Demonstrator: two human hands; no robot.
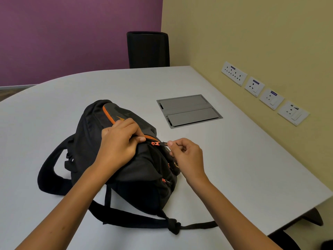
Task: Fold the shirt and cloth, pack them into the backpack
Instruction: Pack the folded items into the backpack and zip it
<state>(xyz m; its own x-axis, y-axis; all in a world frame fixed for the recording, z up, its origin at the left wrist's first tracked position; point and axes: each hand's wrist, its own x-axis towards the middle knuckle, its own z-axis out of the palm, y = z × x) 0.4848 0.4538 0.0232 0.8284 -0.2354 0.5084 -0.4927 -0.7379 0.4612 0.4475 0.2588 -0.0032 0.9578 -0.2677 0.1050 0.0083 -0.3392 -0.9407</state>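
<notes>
Scene evenly and brightly lit from overhead. Soft shadow cast under backpack (126, 159) on table (234, 159). Focus sharp; table edges bowed by wide-angle distortion.

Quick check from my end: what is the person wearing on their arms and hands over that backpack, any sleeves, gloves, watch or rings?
Nothing that shows. Both forearms are bare right to the bottom edge of the frame, so no sleeve reaches into view. The left hand and the right hand have no gloves, and neither wrist carries a watch or band. No rings show on the fingers that are in view.
</notes>
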